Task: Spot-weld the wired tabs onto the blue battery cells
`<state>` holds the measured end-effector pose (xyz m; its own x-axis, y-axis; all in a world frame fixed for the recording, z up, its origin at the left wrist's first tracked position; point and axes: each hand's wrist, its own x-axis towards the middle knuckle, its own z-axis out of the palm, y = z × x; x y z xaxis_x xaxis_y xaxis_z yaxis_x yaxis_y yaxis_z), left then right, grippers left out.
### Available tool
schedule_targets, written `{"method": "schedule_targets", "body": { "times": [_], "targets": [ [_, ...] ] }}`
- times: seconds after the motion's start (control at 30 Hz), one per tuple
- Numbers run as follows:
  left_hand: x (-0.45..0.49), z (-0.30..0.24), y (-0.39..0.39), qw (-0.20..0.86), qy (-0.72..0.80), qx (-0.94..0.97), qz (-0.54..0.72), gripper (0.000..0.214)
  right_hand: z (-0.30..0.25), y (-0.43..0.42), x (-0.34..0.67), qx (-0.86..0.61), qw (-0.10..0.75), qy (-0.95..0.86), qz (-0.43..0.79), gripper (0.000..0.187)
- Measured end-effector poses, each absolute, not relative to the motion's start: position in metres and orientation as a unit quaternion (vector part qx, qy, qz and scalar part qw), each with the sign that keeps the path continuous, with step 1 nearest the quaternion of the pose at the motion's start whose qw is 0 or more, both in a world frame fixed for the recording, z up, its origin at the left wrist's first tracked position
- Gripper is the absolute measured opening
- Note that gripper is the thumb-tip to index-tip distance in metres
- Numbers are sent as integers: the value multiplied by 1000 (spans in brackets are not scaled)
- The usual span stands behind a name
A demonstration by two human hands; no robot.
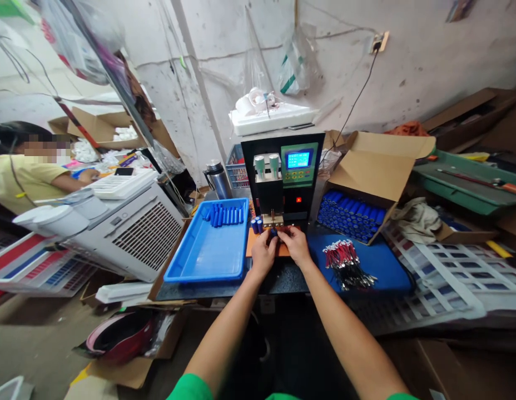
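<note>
My left hand [264, 253] is closed round a dark blue battery cell [273, 232] under the electrodes of a black spot welder [250, 166]. My right hand [295, 244] is beside it, fingertips pinched at the right of the cell; what they grip is too small to make out. Just left of the electrodes, small blue cells [257, 225] stand upright on the orange base plate [253, 247]. The welder's blue display [297, 160] is lit. Several blue cells [227, 215] lie in the far end of the blue tray [208, 253].
On a blue pad [391, 272] lies a bundle of red and black wires [343, 258]. Behind it, an open cardboard box [378, 166] holds stacked blue cells. A steel flask [217, 179] stands behind the tray. Another person [28, 178] sits far left, beyond a white air cooler [145, 233].
</note>
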<state>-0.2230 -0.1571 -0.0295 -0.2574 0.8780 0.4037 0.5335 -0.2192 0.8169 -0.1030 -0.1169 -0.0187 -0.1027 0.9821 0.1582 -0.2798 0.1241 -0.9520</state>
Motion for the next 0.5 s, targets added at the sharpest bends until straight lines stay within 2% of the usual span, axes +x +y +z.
{"method": "schedule_targets", "body": {
  "times": [0.2, 0.4, 0.5],
  "targets": [
    [-219, -21, -160, 175, 616, 580, 503, 26, -20, -119, -87, -387, 495, -561, 539, 35],
    [-217, -16, -161, 172, 622, 578, 500, 20, -20, -118, -83, -385, 496, -570, 529, 38],
    [-219, -14, -160, 202, 593, 580, 521, 24, -21, -117, -82, -386, 497, -566, 532, 35]
  ]
}}
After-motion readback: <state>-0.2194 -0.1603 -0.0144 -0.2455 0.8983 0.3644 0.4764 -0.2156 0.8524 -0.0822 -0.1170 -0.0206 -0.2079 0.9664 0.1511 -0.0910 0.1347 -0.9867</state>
